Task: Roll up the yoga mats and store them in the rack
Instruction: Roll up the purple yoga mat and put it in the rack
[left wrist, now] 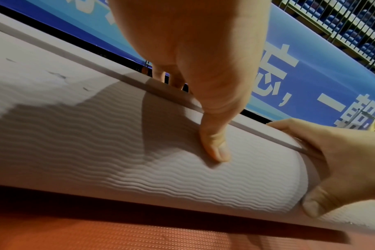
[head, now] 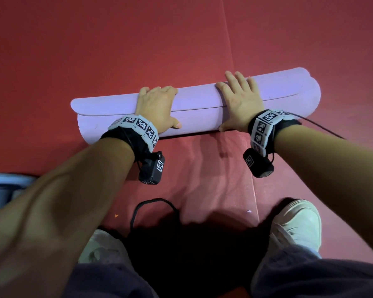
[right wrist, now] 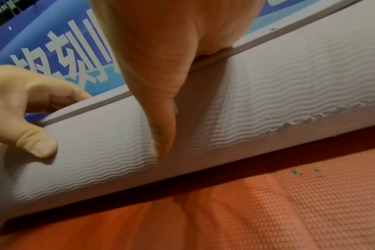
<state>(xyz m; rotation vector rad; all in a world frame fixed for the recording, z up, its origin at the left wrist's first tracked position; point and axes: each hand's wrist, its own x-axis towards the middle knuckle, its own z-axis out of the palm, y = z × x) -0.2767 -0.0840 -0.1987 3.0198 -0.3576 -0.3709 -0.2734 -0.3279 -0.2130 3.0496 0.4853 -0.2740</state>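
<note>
A lilac yoga mat point(head: 289, 97), rolled into a thick tube, lies crosswise on the red floor. Its loose outer edge runs along the top of the roll. My left hand point(head: 157, 104) grips the roll left of centre, fingers curled over the far side and thumb on the near side. My right hand point(head: 237, 97) lies flat on the roll right of centre, fingers straight and spread, thumb down the near face. The left wrist view shows the wavy ribbed mat point(left wrist: 75, 143) with my left thumb point(left wrist: 214, 148) pressed into it. In the right wrist view my right thumb point(right wrist: 163, 135) presses the mat point(right wrist: 268, 101).
Red textured floor mats point(head: 95, 50) cover the ground, with seams. My white shoes point(head: 297, 220) stand close behind the roll, and a black cable point(head: 153, 203) loops between them. A blue banner point(left wrist: 300, 71) with white characters runs behind, and a metal grid rack point(left wrist: 353, 25) stands beyond it.
</note>
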